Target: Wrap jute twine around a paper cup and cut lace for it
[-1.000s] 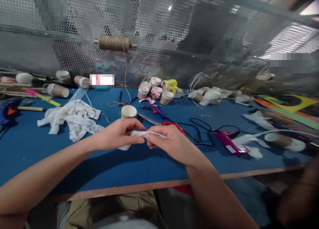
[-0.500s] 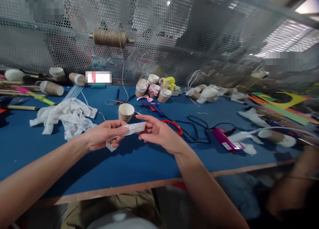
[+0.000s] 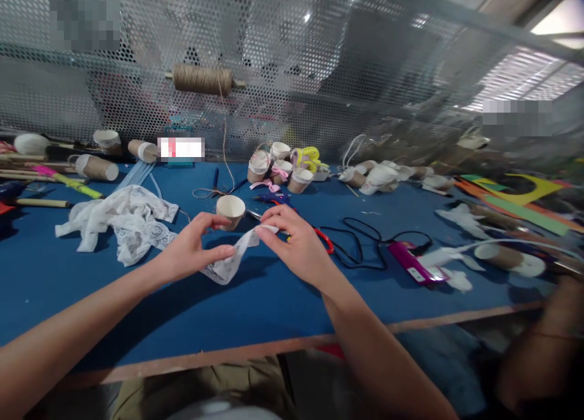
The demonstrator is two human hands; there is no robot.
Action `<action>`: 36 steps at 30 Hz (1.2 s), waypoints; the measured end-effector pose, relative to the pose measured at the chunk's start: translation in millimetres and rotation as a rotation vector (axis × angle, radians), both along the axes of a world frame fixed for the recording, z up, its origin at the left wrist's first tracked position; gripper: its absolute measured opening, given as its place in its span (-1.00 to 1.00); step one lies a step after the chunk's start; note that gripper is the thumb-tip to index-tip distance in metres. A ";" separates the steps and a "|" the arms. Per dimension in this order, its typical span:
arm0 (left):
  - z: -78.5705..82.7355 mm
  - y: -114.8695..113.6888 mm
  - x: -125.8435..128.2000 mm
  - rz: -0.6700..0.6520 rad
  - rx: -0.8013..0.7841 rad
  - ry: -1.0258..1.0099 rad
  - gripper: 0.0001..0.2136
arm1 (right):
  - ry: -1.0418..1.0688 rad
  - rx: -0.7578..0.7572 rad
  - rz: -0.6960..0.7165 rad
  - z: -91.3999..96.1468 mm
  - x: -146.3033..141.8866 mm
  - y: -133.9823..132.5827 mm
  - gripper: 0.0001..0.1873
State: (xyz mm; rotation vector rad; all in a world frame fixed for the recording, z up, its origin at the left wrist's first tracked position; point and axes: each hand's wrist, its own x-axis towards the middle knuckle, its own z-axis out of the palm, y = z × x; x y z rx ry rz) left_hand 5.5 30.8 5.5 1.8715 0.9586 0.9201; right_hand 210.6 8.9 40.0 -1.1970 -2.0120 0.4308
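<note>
A short strip of white lace (image 3: 232,259) hangs between both hands above the blue table (image 3: 255,310). My left hand (image 3: 191,252) pinches its lower end with thumb and fingers, index finger raised. My right hand (image 3: 294,243) pinches the upper end at its fingertips. Just behind the hands stands a small brown paper cup (image 3: 230,210), open side tilted toward me. Red-handled scissors (image 3: 319,237) lie partly hidden behind my right hand.
A heap of white lace (image 3: 121,219) lies at the left. Decorated cups (image 3: 280,167) cluster at the back near a blue glue gun (image 3: 274,198). A black cord (image 3: 365,243) runs to a purple glue gun (image 3: 413,262). A twine spool (image 3: 203,79) hangs on the mesh wall. Another person's arm (image 3: 542,359) shows at the lower right.
The hands have moved apart and the lace strip, earlier stretched level between them, now sags. My left index finger has lifted off it.
</note>
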 end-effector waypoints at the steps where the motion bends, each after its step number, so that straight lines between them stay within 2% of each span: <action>1: -1.8 -1.9 0.5 0.038 0.154 0.059 -0.61 | -0.007 -0.004 -0.022 4.3 2.0 0.7 -0.82; 4: -11.3 -10.8 7.1 0.069 0.421 0.205 -0.62 | -0.011 -0.029 -0.077 16.3 6.3 2.1 -0.76; 7: -24.9 -17.8 17.8 0.111 0.511 0.319 -0.60 | 0.020 -0.044 -0.162 23.5 8.0 2.0 -0.75; 9: -31.2 -17.9 22.4 0.135 0.521 0.354 -0.69 | 0.092 -0.090 -0.201 24.5 9.4 1.7 -0.74; 12: -28.6 -10.2 19.0 0.083 0.334 0.317 -0.86 | 0.238 -0.165 -0.184 20.0 14.2 3.8 -0.73; 15: -12.5 3.1 2.4 -0.030 0.028 0.182 -0.84 | 0.330 -0.252 -0.155 8.6 20.7 11.1 -0.74; 17: -0.2 11.5 -11.0 -0.075 -0.054 0.133 -0.79 | 0.363 -0.329 -0.134 -1.4 22.6 17.7 -0.75; 20: 9.8 18.0 -19.6 0.017 0.042 0.189 -0.74 | 0.372 -0.401 -0.082 -14.5 17.5 24.8 -0.75; 22: 7.7 17.1 -11.4 0.056 0.121 0.258 -0.73 | 0.373 -0.424 -0.049 -17.3 9.6 24.9 -0.75; 24: 0.4 13.3 5.9 0.043 0.174 0.228 -0.65 | 0.376 -0.440 -0.015 -13.1 2.1 21.2 -0.75; 26: -7.4 9.2 24.6 -0.023 0.131 0.142 -0.63 | 0.381 -0.440 0.028 -3.1 -0.4 15.2 -0.75; 29: -10.1 5.8 37.0 -0.129 -0.076 -0.028 -0.76 | 0.399 -0.404 0.052 12.8 8.2 7.6 -0.77; 31: -4.7 6.4 30.8 -0.212 -0.225 -0.067 -0.74 | 0.394 -0.378 0.017 15.8 17.7 6.7 -0.77; 33: 2.8 9.0 17.2 -0.228 -0.281 -0.003 -0.70 | 0.348 -0.371 -0.024 9.3 23.9 10.0 -0.77; 36: 8.6 14.4 -2.3 -0.108 -0.069 0.181 -0.66 | 0.268 -0.375 -0.053 -13.0 21.6 20.9 -0.80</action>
